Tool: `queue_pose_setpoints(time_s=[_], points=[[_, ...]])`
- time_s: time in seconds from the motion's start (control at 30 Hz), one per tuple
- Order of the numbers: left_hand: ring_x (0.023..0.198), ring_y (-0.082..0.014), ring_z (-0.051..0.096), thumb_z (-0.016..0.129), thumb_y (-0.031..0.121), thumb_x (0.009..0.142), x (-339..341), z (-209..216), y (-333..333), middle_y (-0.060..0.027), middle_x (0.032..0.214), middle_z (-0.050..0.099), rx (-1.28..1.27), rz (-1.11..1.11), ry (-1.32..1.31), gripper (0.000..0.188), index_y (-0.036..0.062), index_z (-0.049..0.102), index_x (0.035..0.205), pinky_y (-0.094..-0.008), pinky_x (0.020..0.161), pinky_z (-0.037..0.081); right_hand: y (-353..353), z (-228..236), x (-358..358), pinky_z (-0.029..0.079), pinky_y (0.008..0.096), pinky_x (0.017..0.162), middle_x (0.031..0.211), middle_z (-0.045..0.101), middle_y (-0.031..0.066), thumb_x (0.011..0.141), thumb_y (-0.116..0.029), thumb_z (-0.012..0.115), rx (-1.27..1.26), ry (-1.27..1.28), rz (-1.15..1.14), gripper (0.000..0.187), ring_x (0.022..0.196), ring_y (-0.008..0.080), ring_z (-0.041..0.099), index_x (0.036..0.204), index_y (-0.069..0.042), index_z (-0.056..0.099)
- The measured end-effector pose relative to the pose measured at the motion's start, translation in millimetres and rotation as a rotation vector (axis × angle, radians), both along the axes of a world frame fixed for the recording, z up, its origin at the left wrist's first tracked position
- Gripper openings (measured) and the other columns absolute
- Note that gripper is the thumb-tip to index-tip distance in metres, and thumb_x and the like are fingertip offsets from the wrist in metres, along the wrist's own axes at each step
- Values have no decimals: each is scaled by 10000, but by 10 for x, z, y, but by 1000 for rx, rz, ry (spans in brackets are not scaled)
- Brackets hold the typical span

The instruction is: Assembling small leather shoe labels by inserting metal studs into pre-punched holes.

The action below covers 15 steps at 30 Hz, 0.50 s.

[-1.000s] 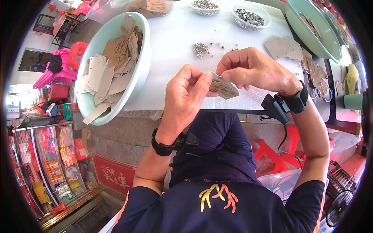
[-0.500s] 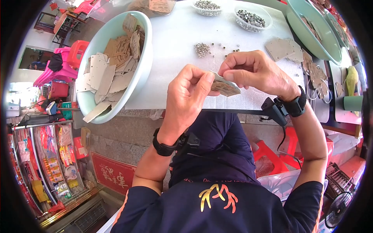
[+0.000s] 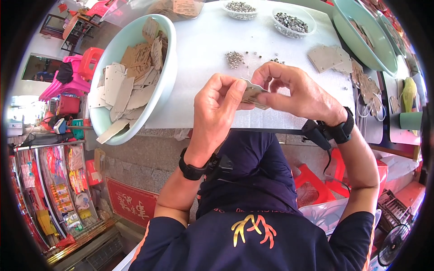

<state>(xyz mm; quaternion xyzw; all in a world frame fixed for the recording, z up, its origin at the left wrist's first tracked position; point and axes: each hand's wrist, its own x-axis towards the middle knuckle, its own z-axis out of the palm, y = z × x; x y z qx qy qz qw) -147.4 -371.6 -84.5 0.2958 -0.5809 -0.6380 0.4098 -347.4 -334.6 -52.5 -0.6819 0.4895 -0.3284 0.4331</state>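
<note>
Over the near part of the white tabletop, my left hand pinches a small brown and grey cardboard piece between thumb and fingers. My right hand is closed on the piece's right end, its thumb on the near face and its fingers curled behind. Whether anything small sits between the right fingertips is hidden. Just beyond the hands lies a pile of small silvery metal pieces. A few darker ones are scattered beside the right hand.
At left, a pale green basin holds many cardboard pieces. Two clear bowls of metal bits, one left and one right, stand at the back. Flat grey cards lie at right, near another green basin.
My right hand has shifted slightly left and its thumb has come down over the cardboard piece's right end. The piece has turned a little, while my left hand stays nearly in place.
</note>
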Motion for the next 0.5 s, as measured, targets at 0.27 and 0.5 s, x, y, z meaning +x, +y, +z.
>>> queue_pose_setpoints(time_s=[0.27,0.5], points=[[804,-116,663,625,180,950,68,18,-24,-68,939,687,136,-27,-15,203,5,650,1049,-278,630,589,-15,-52,30,489,261,754,902,621,14,894,-117,639,114,-63,-66,208,827,79,577,1072,-19,597],[851,-86,619,667,156,924,80,5,-8,-40,913,692,89,-6,8,165,13,696,1000,-235,770,494,26,-114,104,491,247,766,910,618,9,931,-120,611,65,-116,-119,177,845,64,577,1072,-15,595]])
